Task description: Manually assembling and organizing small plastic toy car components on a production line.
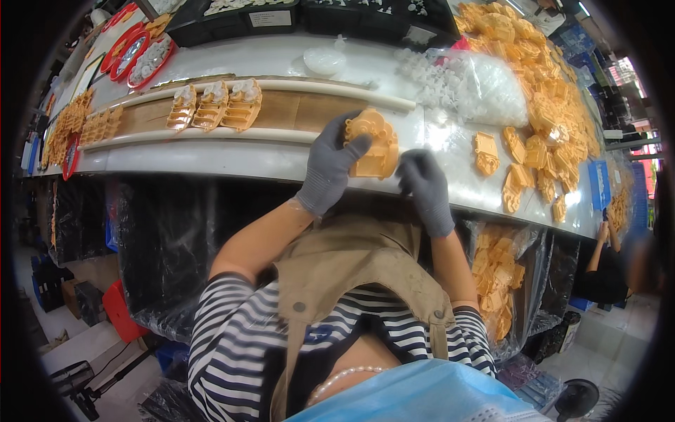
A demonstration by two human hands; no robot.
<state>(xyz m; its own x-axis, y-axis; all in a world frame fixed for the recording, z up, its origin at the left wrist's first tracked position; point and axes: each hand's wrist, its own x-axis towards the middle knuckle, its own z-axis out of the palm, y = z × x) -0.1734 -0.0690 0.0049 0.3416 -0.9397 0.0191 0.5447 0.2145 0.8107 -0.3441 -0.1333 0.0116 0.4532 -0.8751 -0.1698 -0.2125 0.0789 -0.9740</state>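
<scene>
My left hand (330,163), in a grey glove, grips an orange moulded plastic housing (380,153) over the table's front edge. The thumb presses on its near face and the fingers go behind it. Just right of the housing is my right hand (425,181), gloved in grey too. Its fingers are bent and smeared by motion, so whether they hold anything is unclear. Left of my hands, between two white rails (232,135), a brown strip (295,112) carries several orange housings (210,107) with whitish pieces at their tops.
Orange housings are heaped (555,105) on the right of the table, with some loose ones (486,153) nearer me. A clear bag of white parts (485,81) lies beside the heap. Black bins (232,21) line the back; red-rimmed trays (151,65) stand far left.
</scene>
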